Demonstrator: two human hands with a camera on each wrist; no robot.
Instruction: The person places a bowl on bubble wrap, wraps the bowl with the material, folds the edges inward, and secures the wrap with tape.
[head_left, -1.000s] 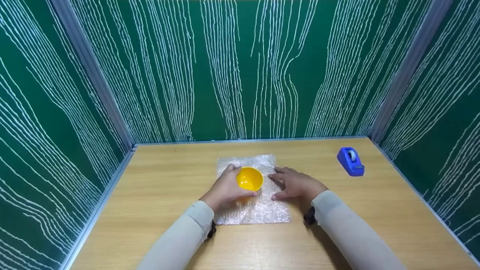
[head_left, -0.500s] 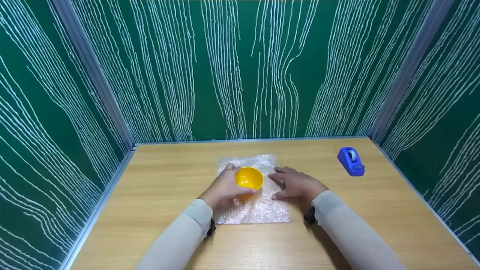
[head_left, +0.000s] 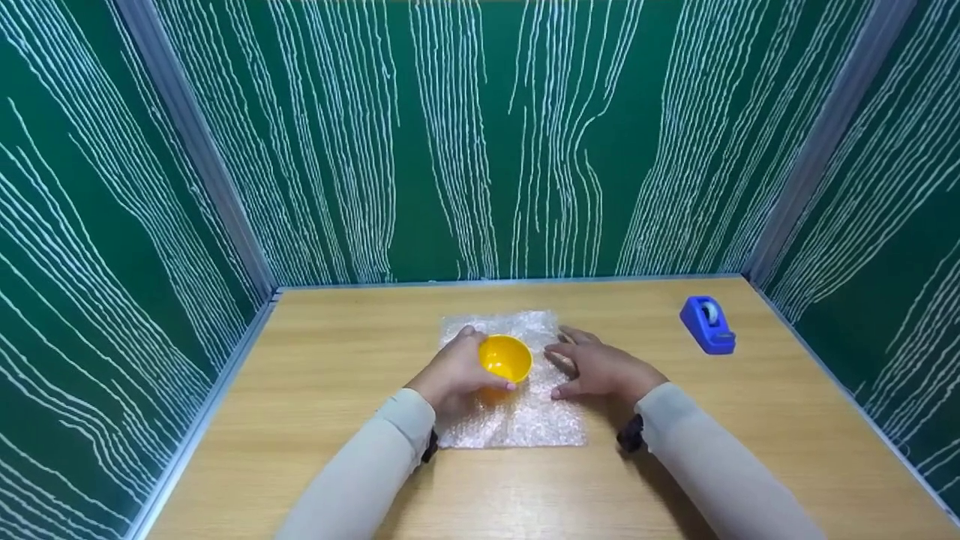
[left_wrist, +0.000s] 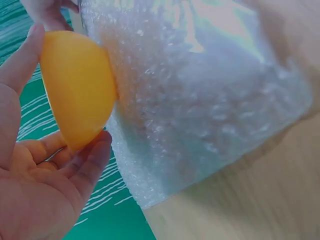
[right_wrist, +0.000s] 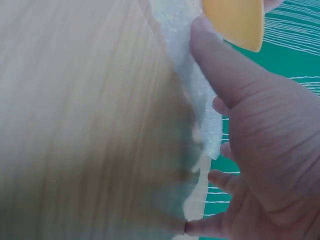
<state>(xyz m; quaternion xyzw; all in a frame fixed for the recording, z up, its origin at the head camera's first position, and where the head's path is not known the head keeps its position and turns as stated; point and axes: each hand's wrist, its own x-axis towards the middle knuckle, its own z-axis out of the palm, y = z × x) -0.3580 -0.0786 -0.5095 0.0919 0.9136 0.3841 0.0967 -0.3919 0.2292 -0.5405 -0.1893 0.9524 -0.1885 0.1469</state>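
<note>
A yellow bowl (head_left: 506, 362) is seen near the middle of the worktop (head_left: 337, 337), stood upright with its hollow side facing up; its base is set upon a sheet of bubble wrap (head_left: 517, 424), which is laid out flat beneath it and is left showing on all sides of the bowl; the bowl is held from its left side by the left hand (head_left: 454, 369), the thumb being placed along the near side of the rim and the other fingers curled round the far side; in the left wrist view the bowl is seen between the thumb and the fingertips, parted by the bowl's own width.

By the right hand (head_left: 604, 369) nothing is held; its fingers are spread well apart and lightly bent, with the thumb pointed toward the bowl but kept apart from it; the fingertips are placed at the right-hand edge of the bubble wrap, though whether the sheet is pressed by all of them cannot be told.

Both forearms are covered by pale sleeves (head_left: 367, 465); a blue tape dispenser (head_left: 706, 330), in which a roll of tape (head_left: 709, 313) is seated, is placed at the far right of the worktop, well apart from both hands; the worktop is enclosed at the back and sides by green panels (head_left: 517, 150) marked with wavy white lines.
</note>
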